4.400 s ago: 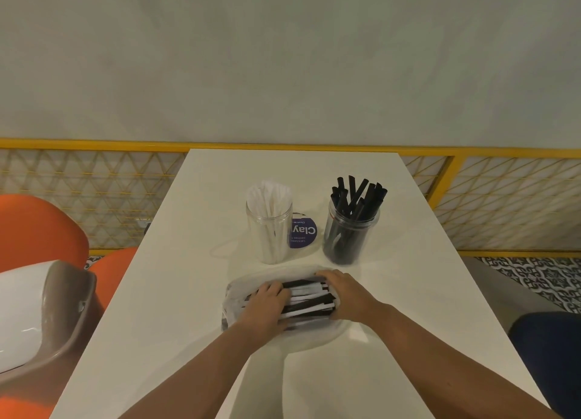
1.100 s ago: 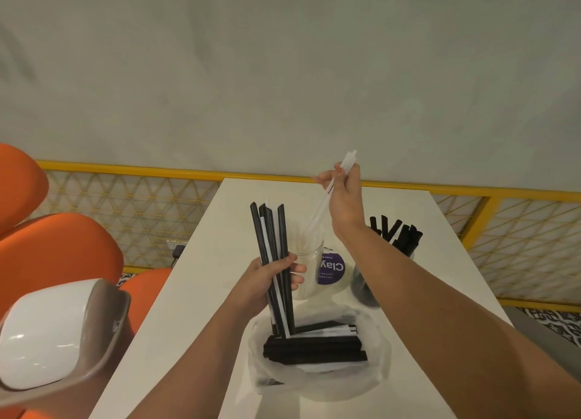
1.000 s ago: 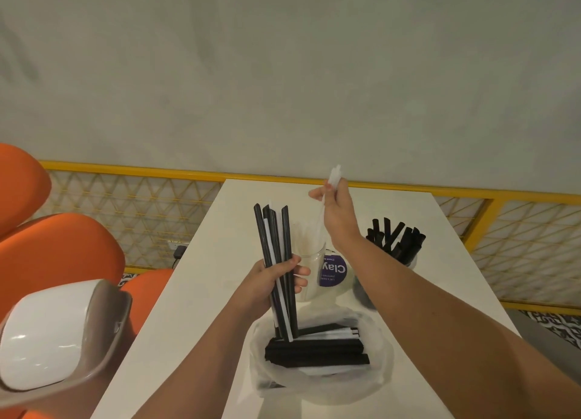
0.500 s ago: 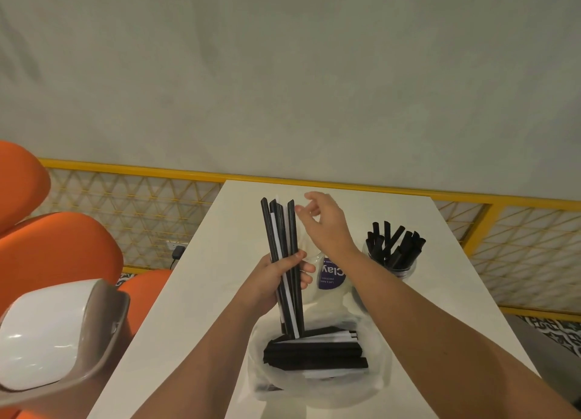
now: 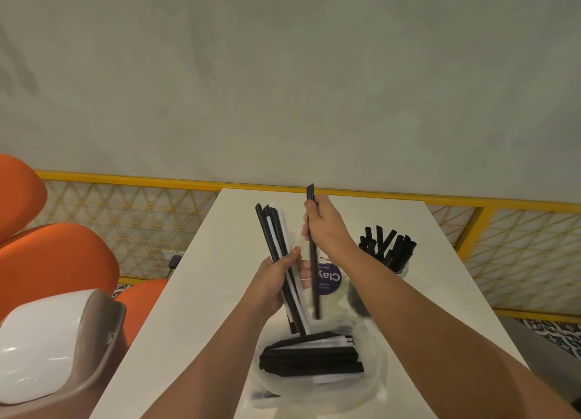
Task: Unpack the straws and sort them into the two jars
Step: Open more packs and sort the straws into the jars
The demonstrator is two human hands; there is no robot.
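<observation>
On the white tabletop (image 5: 201,293), the plastic bag (image 5: 374,387) nearest the person holds most of the straws, black with a few white. The jar of black straws (image 5: 390,252) stands far right; the other jar is hidden behind the hands. The left hand (image 5: 273,286) grips an upright mixed bundle (image 5: 273,230). The right hand (image 5: 327,230), empty half a second ago, now pinches a single black straw (image 5: 315,293) drawn clear of the bundle. It probably goes to the black jar next.

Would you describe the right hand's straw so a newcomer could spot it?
Over the white table, above the plastic bag, two hands are raised. The right hand pinches one black straw, nearly upright and alone, unlike the mixed bundle in the left hand.
</observation>
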